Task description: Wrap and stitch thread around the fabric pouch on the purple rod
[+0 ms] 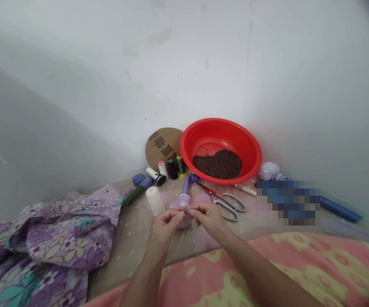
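Observation:
My left hand [169,218] and my right hand [206,214] meet in front of me, thumbs and forefingers pinched close together. What lies between the fingertips is too small to make out. Just behind and below them lies a purple stick [187,184] with a cloth-covered round head [182,222], partly hidden by my fingers. Large scissors [227,204] with grey handles and red at the blades lie to the right of my right hand. A white thread cone [153,198] stands to the left of my left hand.
A red basin [251,164] with dark grains [219,165] stands at the wall beside a cardboard disc [155,149]. Several thread spools [172,169] stand before it. Flowered purple cloth [69,238] is heaped left; a pink-yellow blanket [299,264] covers the front. A blue stick [341,209] lies right.

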Available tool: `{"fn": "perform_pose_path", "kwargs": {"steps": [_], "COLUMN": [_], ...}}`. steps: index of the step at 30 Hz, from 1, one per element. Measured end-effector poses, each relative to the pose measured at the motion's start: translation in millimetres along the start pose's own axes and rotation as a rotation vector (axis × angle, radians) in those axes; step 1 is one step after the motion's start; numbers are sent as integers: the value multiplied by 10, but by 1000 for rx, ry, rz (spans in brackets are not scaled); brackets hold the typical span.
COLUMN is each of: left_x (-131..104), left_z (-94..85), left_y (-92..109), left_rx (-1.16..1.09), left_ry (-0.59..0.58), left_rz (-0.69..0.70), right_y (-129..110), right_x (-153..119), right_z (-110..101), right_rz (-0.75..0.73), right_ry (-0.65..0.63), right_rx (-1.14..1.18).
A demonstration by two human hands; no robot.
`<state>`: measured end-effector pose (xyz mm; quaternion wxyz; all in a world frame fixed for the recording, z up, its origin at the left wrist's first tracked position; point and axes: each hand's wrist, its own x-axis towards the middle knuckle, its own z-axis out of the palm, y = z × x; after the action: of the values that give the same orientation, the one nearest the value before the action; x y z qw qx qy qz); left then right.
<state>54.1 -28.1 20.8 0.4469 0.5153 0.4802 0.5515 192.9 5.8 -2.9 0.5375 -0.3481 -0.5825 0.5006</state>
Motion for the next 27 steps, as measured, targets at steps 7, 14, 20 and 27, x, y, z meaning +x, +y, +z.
{"fn": "perform_pose_path", "kwargs": {"steps": [7,14,20,27], "left_x": [-9,-18,-13,2], "left_z": [11,32,35,30], "left_y": [19,47,39,12], "left_rx": [-39,-23,-32,-83], "left_ry": [7,16,35,28], "left_rz": [-23,-39,-47,-56], "right_y": [17,-28,-43,-38], "right_x": [-10,-32,-43,-42], "right_z": [22,39,44,45], "right_rz": [-57,-56,-52,-62], "right_ry": [7,3,1,3], "right_rx": [-35,-50,-56,-91]}}
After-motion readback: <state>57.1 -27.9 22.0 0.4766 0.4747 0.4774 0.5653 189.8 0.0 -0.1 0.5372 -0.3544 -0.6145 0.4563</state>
